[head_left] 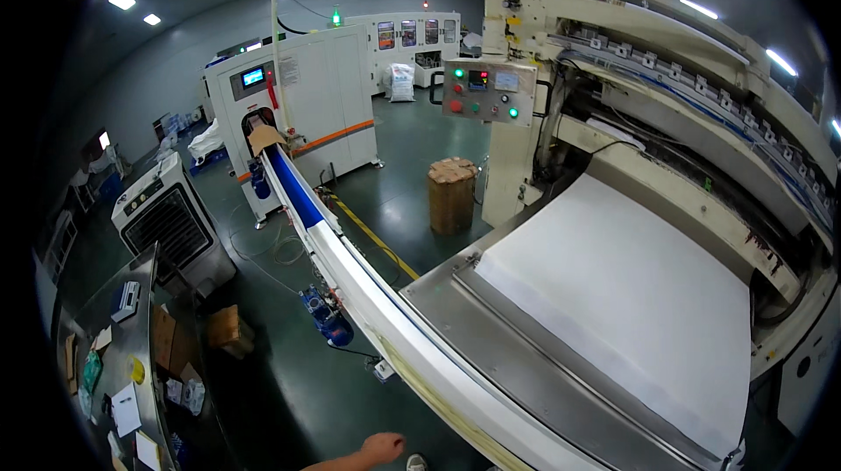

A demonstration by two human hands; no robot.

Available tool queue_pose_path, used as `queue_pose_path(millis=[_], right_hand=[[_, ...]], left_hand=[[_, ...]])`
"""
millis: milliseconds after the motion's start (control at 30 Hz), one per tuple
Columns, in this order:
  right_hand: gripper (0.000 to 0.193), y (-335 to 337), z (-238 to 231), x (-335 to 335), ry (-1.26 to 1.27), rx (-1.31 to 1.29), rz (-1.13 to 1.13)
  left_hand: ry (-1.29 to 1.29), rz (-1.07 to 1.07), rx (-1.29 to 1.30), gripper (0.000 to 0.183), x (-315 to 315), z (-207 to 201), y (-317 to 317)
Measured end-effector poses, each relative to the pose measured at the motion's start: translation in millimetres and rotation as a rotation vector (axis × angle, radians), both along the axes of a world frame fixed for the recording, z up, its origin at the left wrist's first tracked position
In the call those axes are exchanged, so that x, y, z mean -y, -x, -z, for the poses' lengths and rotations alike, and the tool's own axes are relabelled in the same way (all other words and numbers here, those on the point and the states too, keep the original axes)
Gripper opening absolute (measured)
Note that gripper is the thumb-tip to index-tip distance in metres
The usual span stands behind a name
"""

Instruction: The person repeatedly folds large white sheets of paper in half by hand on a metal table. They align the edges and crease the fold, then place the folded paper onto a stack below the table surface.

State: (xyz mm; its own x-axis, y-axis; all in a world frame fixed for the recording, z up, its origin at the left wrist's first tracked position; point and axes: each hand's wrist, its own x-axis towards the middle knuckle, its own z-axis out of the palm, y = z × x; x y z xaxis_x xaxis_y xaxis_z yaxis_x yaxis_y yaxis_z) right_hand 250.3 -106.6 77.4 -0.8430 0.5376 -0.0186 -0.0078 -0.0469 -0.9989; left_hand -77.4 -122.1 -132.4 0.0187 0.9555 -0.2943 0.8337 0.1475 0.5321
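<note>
Left hand (383, 447) at bottom of view, bare, fingers curled in. Can't tell if anything's in it. Right hand is out of view.

Nearest thing: white conveyor (377, 303), ahead and right of the left hand, not touching it. It runs away from the hand to a white cabinet (328, 103); blue belt (296, 192) visible at the far end. Blue motor (328, 319) hangs under it, ahead of the hand.

Right of the hand, past the conveyor: big white sheet (631, 287) lying on the cream machine's (504, 164) steel table (438, 304). Control panel (486, 92) far ahead, green lights lit.

Left of the hand: metal bench (103, 376) with papers (125, 410). Shoe (416, 464) just right of the hand.
</note>
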Motion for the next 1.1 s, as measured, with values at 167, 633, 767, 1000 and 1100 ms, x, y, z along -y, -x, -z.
queue_pose_path(millis=[167,633,767,1000,1100], right_hand=[[0.028,28,-14,13,0.023,0.037,-0.026],[0.032,66,28,16,0.231,0.18,0.136],[0.035,33,168,1,0.163,0.783,0.301],[0.034,22,209,-31,0.119,1.049,0.217],[0.034,19,214,-33,0.129,1.076,0.211]], left_hand=[[0.416,-0.055,-0.143,0.04,94,96,92],[0.398,-0.095,0.026,0.04,61,93,81],[0.399,-0.024,0.092,0.04,27,40,38],[0.363,0.021,0.089,0.039,40,51,48],[0.389,0.087,0.064,0.04,44,54,60]])
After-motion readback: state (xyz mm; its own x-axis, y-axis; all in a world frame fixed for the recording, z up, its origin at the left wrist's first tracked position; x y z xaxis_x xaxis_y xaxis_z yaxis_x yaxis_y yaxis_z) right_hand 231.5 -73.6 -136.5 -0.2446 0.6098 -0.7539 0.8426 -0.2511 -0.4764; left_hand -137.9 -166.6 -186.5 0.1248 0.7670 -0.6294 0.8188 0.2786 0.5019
